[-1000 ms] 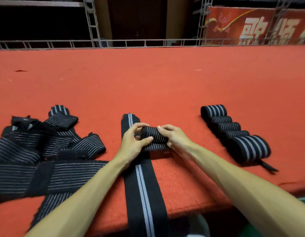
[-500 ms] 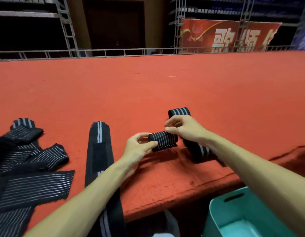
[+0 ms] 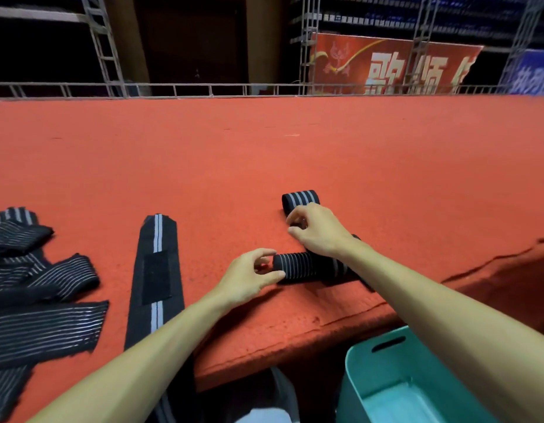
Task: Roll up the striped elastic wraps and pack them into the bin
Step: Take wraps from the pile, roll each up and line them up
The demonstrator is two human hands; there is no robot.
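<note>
While my left hand [image 3: 249, 276] is hovering near the table [image 3: 264, 154] edge, its fingers are curling loosely and narrowly parted, with the thumb touching the end of the roll [image 3: 310, 267] lying just right of it. My right hand [image 3: 321, 232] is curling down just beyond that roll; whether it is gripping anything, I cannot tell. A far roll [image 3: 301, 199] is peeking out past its fingertips. The bin [image 3: 365, 361] is sitting below my right forearm. A flat wrap [image 3: 156, 279] is lying left of my left fingers, and a pile [image 3: 42, 288] farther left.
</note>
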